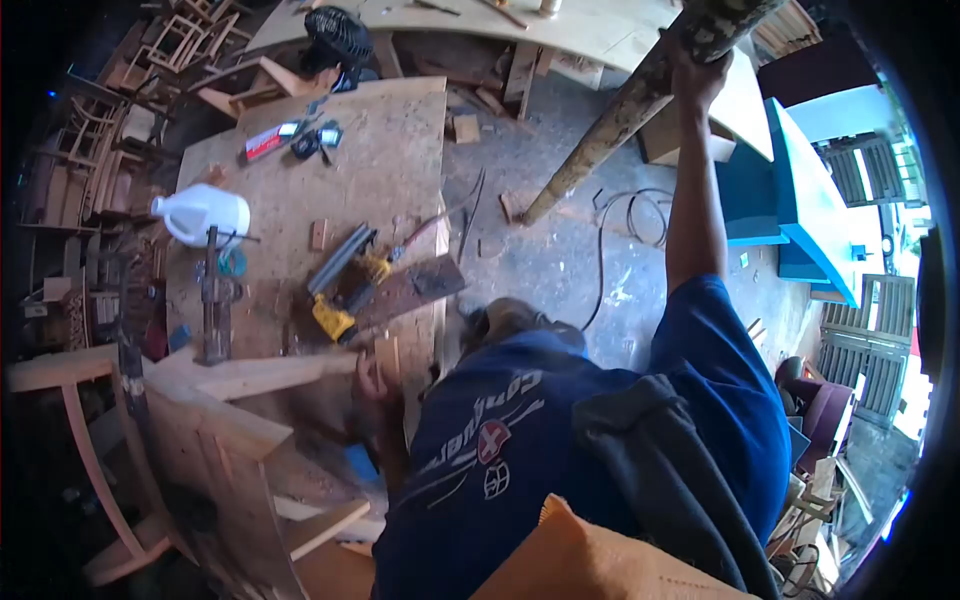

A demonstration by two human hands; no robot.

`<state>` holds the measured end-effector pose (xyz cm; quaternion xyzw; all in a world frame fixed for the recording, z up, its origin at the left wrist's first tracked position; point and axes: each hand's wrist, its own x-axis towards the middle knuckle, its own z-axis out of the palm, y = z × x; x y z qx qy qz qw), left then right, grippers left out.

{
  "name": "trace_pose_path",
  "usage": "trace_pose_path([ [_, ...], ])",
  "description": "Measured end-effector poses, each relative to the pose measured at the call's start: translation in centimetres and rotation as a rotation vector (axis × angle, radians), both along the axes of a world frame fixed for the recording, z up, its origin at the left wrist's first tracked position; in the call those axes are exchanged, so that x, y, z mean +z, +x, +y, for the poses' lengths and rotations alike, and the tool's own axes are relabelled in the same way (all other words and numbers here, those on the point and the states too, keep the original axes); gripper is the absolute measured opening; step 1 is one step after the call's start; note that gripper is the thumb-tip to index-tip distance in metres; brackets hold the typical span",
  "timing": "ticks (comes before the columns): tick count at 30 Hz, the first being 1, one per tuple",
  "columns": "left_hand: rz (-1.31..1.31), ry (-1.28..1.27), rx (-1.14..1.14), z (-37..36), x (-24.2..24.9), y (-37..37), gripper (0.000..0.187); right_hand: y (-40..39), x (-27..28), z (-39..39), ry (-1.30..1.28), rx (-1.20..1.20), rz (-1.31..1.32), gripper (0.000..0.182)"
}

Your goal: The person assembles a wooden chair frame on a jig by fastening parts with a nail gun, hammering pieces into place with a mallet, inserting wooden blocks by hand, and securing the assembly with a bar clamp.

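My right hand [690, 75] is raised at arm's length and wrapped around a long, rough wooden pole [610, 120]. The pole slants down to the left, its lower end close to a small piece of wood on the floor. Low by the worktable's edge, my left hand [372, 380] has its fingers curled against a short light wooden piece [388, 358]; part of the hand is in shadow. Near it on the worktable [270, 185] lie a yellow-and-black nail gun [335, 315] and a dark, worn board [415, 292]. A wooden frame [270, 375] stands beside this hand.
A white jug [205, 215], a metal clamp [214, 300] and a red-and-white box [268, 142] are on the worktable. A black fan [338, 40] stands behind it. A hose [603, 250] curls over the floor. Blue panels [790, 200] stand to the right, stacked wooden chairs [95, 130] to the left.
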<state>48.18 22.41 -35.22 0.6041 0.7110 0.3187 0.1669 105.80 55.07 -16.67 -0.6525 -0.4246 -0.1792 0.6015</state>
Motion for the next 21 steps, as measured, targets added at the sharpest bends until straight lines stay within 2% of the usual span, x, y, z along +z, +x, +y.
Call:
trace_pose_path([
  [3,-0.141,0.095,-0.077,1.8,-0.9,0.5,0.042,-4.2,1.6,-4.4,-0.016,0.152,0.094,0.071],
  [4,-0.135,0.127,-0.110,3.0,-1.1,0.2,0.042,-6.1,1.9,-5.7,0.004,0.097,0.098,0.052],
  [5,-0.138,0.154,-0.135,3.8,-1.4,0.5,0.042,-2.9,-2.4,-4.8,0.164,-0.012,-0.244,0.040],
  [6,-0.147,0.176,-0.156,4.4,-1.8,1.1,0.042,-6.2,-1.3,-7.0,0.109,-0.119,-0.393,0.031],
  [7,-0.164,0.160,-0.118,5.2,-2.0,1.6,0.042,-6.8,-3.5,-6.4,0.126,-0.070,-0.369,0.028],
  [8,-0.177,0.142,-0.080,5.7,-1.9,1.9,0.042,-9.4,-4.0,-5.5,0.234,0.058,-0.376,0.036],
  [9,-0.185,0.120,-0.040,6.4,-1.5,2.1,0.042,-10.6,-7.1,-4.3,0.100,0.183,-0.217,0.040],
  [10,-0.258,0.098,0.012,7.2,0.1,3.2,0.041,-12.4,-7.7,-2.7,-0.092,0.220,-0.251,0.043],
  [11,-0.297,0.093,0.070,7.5,-0.6,3.5,0.038,-13.5,-9.3,0.3,-0.162,0.380,-0.119,0.042],
  [12,-0.332,0.094,0.125,7.8,-1.8,3.4,0.036,-14.3,-11.0,4.2,-0.364,0.442,0.058,0.030],
  [14,0.064,0.207,-0.032,7.3,-5.1,1.5,0.031,-14.1,-15.0,14.0,-0.481,0.795,0.556,0.033],
  [15,0.121,0.160,0.093,7.7,-4.9,3.0,0.028,-13.6,-19.2,20.5,-0.482,0.718,0.381,0.033],
  [16,0.185,0.106,0.218,7.8,-4.2,4.2,0.025,-13.7,-20.7,25.8,-0.560,0.606,0.215,0.036],
  [17,-0.038,0.066,0.343,6.3,-7.6,3.0,0.027,-13.4,-23.3,31.6,-0.632,0.566,0.079,0.037],
  [19,-0.232,-0.115,0.507,2.6,-9.9,2.6,0.032,-13.1,-29.4,42.8,-0.816,0.473,0.076,0.036],
  [21,-0.177,-0.354,0.578,1.1,-8.8,4.3,0.036,-12.3,-35.4,50.9,-0.754,0.513,-0.077,0.036],
])
